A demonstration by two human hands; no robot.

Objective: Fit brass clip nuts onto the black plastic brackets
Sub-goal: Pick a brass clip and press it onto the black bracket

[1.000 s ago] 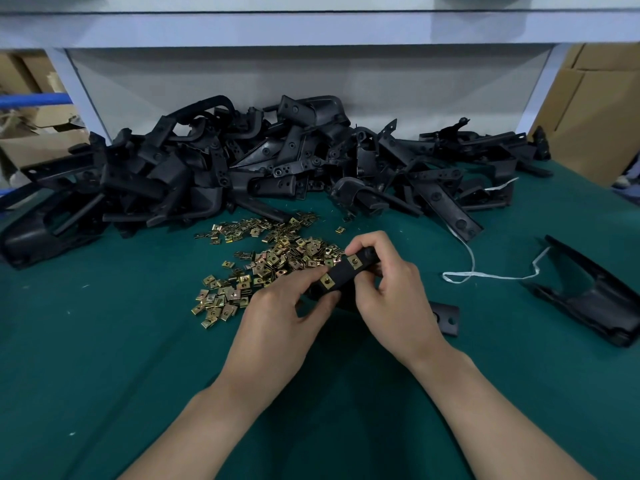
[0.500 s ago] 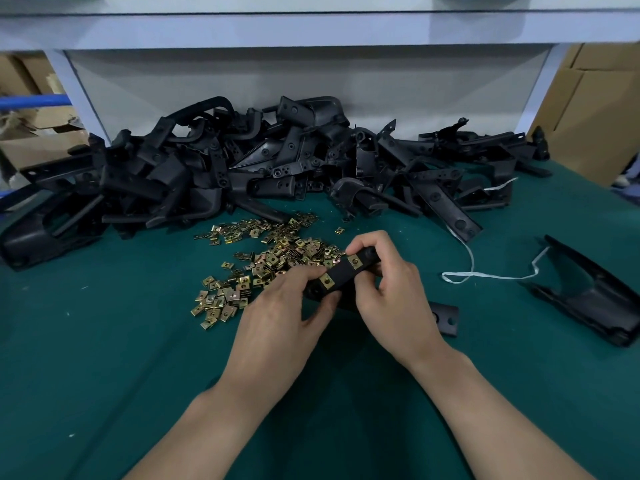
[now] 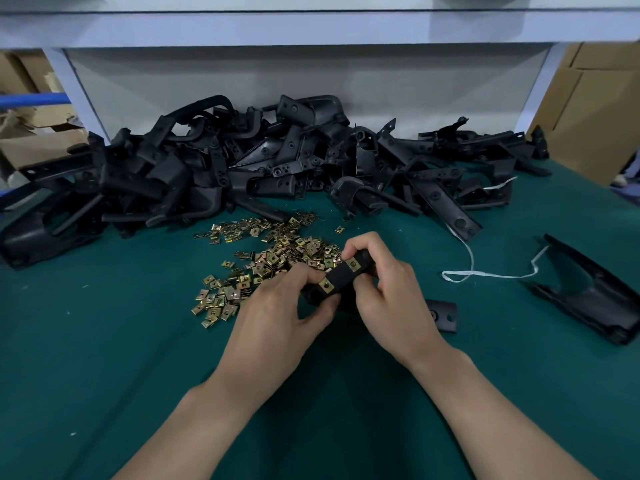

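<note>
Dark green felt-covered bench (image 3: pixel 104 375). A big heap of black moulded plastic brackets (image 3: pixel 242 168) lies along its far edge under a white shelf (image 3: pixel 311 29). One large black forked plastic bracket (image 3: pixel 588 306) lies alone at the right, well apart from the heap. Brown cardboard boxes (image 3: pixel 595 109) stand behind at right.

Left hand (image 3: pixel 277 317) and right hand (image 3: pixel 391 289) meet mid-bench, just above the felt, both clamped on one black plastic bar-shaped bracket (image 3: pixel 341 277). The left pinches its near end between thumb and fingers, and the right's fingers curl round its far end.

The loose pile of small square brass clip nuts (image 3: pixel 270 258) is spread on the felt just left of and behind the hands.

A thin white string (image 3: pixel 485 271) trails at right. A small flat black plate with holes (image 3: pixel 445 315) pokes out beside the right wrist; I can't tell if it belongs to the held bracket.

Two brass nuts sit on the held bracket: the near fitted nut (image 3: pixel 326 285) by the left fingers and the far fitted nut (image 3: pixel 353 264) by the right.

Step, as a judgement: seating or checking the clips on this bracket, so this piece looks near done. The heap shows no brass, so the task overall looks far from finished.

Next move likely needs both nuts pressed fully home with hole over hole. After that, set this bracket aside from the heap and pick up a fresh bracket and a single nut. The nuts are small and bunched, so two may come up at once.

No brands, labels or readable writing.
</note>
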